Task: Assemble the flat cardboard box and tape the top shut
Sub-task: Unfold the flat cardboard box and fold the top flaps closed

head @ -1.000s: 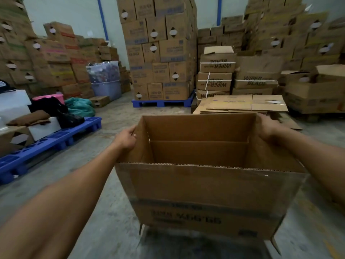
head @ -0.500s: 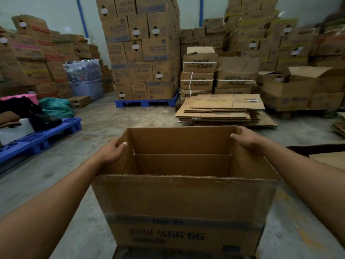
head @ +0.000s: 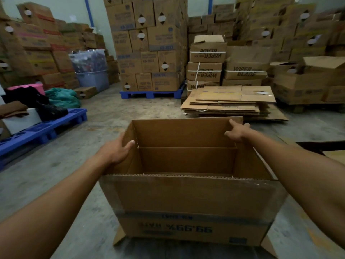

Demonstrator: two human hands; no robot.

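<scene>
An opened-up brown cardboard box stands in front of me on the concrete floor, its top flaps upright and its print upside down on the near side. My left hand grips the upper edge of the left side flap, thumb inside. My right hand holds the far right corner of the top rim, fingers over the edge. The inside of the box shows bare cardboard walls; its bottom is hidden. Small flaps stick out at the box's lower corners. No tape is in view.
A stack of flattened cardboard boxes lies on the floor just beyond. Tall stacks of sealed cartons on a blue pallet fill the back. Another blue pallet with clothes and bags is at the left. More cartons stand at the right.
The box has come down lower and a little nearer to me. Both hands stayed on its top rim, and my view has shifted slightly.
</scene>
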